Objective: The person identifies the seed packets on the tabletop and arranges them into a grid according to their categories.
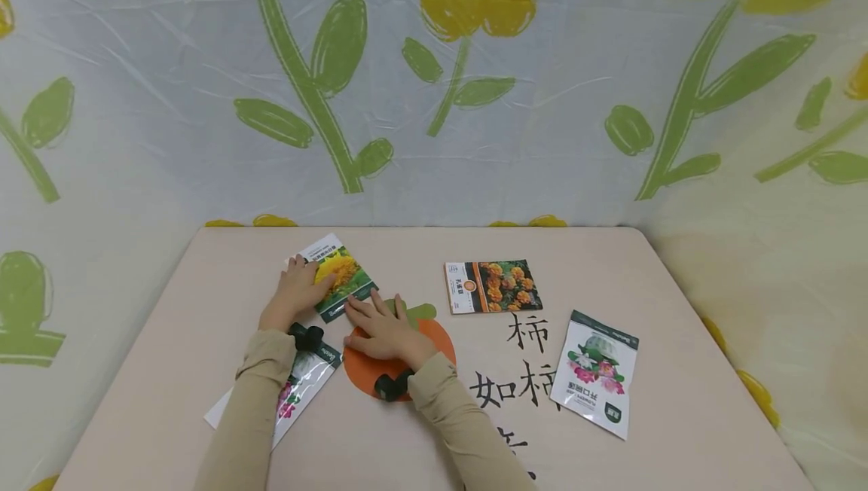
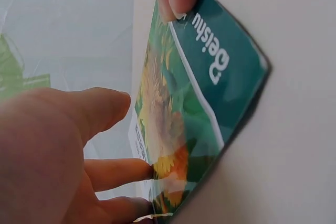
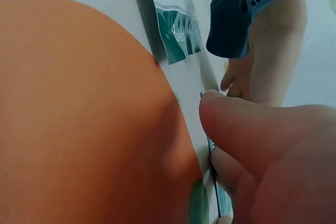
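A seed packet (image 1: 344,271) with yellow blooms and a dark green end strip lies flat at the table's back left. My left hand (image 1: 297,294) rests on its left side, fingers extended and thumb held apart. In the left wrist view, fingertips touch the glossy packet (image 2: 199,103) near its far end. My right hand (image 1: 389,333) stretches over an orange persimmon picture (image 1: 437,336), its fingertips touching the packet's green strip. Beneath the left forearm, a white packet with pink flowers (image 1: 315,378) is partly covered by the sleeve.
A packet with orange flowers (image 1: 505,288) lies right of the middle. Farther right is a white packet with pink flowers (image 1: 593,374), overlapping black written characters (image 1: 498,389) on the pale table (image 1: 576,265). A flower-printed cloth (image 1: 542,160) hangs behind.
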### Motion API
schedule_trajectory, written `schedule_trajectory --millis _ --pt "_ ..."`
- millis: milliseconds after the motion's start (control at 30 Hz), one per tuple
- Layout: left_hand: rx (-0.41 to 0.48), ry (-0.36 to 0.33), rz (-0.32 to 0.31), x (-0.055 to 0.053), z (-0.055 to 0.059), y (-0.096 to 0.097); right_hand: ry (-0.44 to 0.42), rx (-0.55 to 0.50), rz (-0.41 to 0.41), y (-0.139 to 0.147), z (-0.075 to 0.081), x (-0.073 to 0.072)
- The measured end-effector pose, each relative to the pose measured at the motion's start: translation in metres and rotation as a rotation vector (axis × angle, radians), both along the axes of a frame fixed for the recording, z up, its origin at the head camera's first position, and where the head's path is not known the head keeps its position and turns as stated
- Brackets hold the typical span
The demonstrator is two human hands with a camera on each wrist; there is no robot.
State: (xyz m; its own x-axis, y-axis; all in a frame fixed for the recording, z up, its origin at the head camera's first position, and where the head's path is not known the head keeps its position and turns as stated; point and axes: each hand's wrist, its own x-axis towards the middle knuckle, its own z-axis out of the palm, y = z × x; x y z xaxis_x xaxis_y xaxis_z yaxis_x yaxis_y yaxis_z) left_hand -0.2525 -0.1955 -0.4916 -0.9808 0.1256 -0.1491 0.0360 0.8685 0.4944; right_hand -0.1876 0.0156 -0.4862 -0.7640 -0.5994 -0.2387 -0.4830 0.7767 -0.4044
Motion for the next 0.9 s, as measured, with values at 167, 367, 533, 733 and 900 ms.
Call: schedule_trajectory --millis 167,367,533,733,900 --pt "-0.009 -0.004 -0.004 -0.007 -0.004 0.006 0.027 0.012 -0.024 0.003 0.006 0.004" --pt "-0.01 0.033 -0.003 -0.007 -0.007 0.013 0.098 0.016 -0.054 0.004 0.005 0.006" --pt "-0.061 0.07 0.02 0.004 -0.006 0.019 0.112 0.022 -0.061 0.004 0.002 0.005" --pt "-0.078 0.091 0.062 0.02 -0.003 0.029 0.141 0.024 -0.064 0.004 -0.001 0.006" --pt "-0.073 0.079 0.082 0.036 0.001 0.045 0.159 0.033 -0.072 0.004 -0.001 0.01"
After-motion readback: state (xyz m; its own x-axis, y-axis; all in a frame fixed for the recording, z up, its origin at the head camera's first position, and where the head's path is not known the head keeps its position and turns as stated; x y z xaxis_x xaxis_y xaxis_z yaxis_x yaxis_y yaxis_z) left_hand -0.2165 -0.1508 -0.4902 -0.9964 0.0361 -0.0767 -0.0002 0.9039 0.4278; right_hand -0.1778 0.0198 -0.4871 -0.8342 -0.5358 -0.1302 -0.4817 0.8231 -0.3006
